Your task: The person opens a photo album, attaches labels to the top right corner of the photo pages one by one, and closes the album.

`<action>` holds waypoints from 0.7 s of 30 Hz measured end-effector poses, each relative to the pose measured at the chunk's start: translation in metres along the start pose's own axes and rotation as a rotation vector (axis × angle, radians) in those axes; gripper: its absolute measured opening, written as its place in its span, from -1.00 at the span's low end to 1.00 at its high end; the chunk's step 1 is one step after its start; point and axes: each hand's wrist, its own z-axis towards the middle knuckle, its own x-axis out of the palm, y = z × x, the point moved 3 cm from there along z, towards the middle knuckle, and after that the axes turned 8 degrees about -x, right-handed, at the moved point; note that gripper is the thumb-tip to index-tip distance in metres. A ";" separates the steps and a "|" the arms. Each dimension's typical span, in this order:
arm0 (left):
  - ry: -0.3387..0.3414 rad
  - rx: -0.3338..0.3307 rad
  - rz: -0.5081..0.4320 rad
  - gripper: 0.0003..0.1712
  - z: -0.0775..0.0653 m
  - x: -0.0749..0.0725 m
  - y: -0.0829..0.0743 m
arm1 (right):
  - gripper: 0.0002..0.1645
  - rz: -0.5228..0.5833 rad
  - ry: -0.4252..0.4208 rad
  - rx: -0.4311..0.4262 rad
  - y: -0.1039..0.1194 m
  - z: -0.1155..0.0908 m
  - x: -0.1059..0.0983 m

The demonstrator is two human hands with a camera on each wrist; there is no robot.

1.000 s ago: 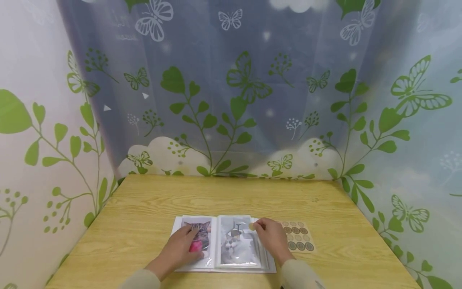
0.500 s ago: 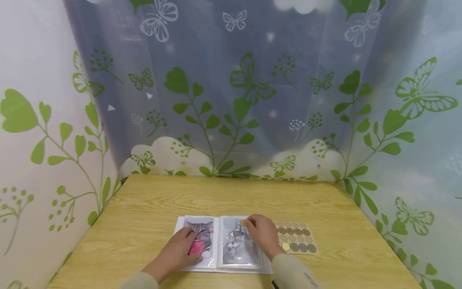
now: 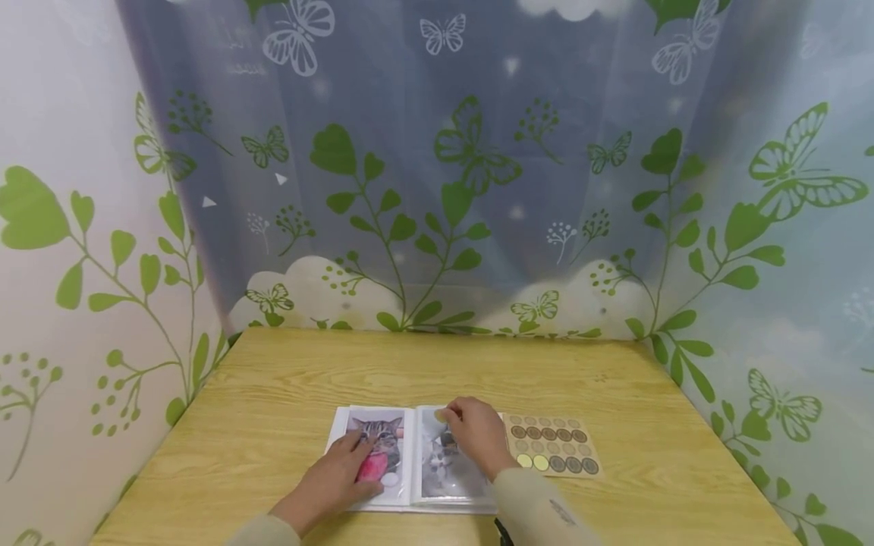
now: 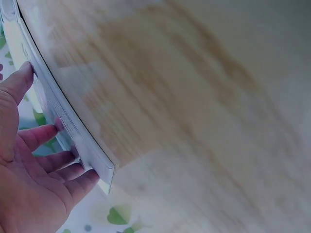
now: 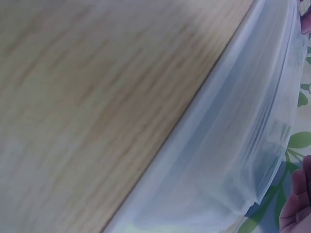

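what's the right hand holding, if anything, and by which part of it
The right hand pinches a small round yellowish sticker by its right edge.

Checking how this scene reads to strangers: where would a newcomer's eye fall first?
Probably on the leaf-and-butterfly backdrop, rising behind the wooden table. Next comes the open album on that table, its left-page cat photo partly covered by the left hand, while the right hand pinches a yellowish disc over the right page. A beige sheet with rows of circles lies right of the album.
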 end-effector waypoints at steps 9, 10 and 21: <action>0.018 -0.003 0.024 -0.13 0.004 0.003 0.000 | -0.78 -0.047 0.035 -0.044 0.005 0.016 0.016; 0.020 -0.004 0.027 -0.13 0.004 0.004 0.000 | -0.78 -0.053 0.043 -0.042 0.007 0.019 0.018; 0.010 0.002 0.034 -0.13 0.003 0.002 0.001 | -0.78 -0.092 0.060 -0.085 0.022 0.033 0.041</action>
